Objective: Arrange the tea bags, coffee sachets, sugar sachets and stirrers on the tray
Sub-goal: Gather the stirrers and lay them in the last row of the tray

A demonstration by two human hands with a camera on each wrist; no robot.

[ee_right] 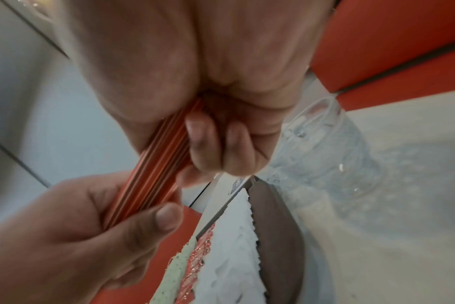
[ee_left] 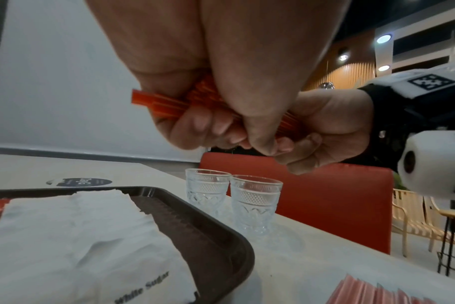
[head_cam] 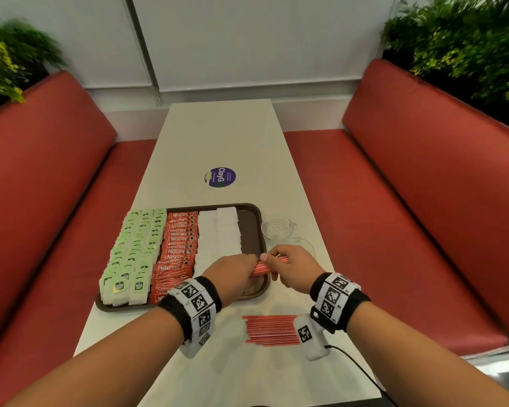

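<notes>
The brown tray (head_cam: 252, 212) rests on the white tabletop (head_cam: 218, 136). It holds green tea bags (head_cam: 135, 248), red coffee sachets (head_cam: 178, 248) and white sugar sachets (head_cam: 218, 233) in adjacent columns. The left hand (head_cam: 232, 274) and right hand (head_cam: 294, 267) both grip a bundle of red stirrers (head_cam: 262, 269) above the tray's right edge. Loose stirrers (head_cam: 272, 330) lie on the tabletop near the right wrist. Two glasses (head_cam: 278, 229) stand beside the tray.

I see even, bright indoor light with soft shadows on the long cream table (head_cam: 218, 136). Head view bows at its edges; the right wrist view is motion-blurred throughout.
</notes>
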